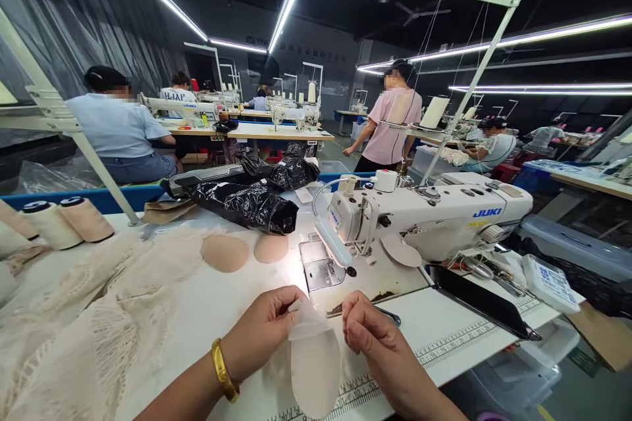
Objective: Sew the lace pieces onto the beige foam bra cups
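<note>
Well, my left grip (259,335) is pinching the corner of a thin translucent sheet (311,321), and below it lies the pale oval pad (316,375), over the near edge of the desk (212,296) in front of the sewing machine (419,210). My right grip (372,335) is just beside the sheet's other side, fingers curled in; whether anything fine is caught between them I cannot tell. I judge the step in hand to be sorting out sheet and pad, either lining them up or parting them; I cannot say which. Neither is under the presser foot; the needle plate (323,273) is just beyond my hands. Two tan pads (224,253) rest farther back. The next move, I think, calls for a light right-hand pinch on the sheet's free edge, keeping it flat and uncreased
</note>
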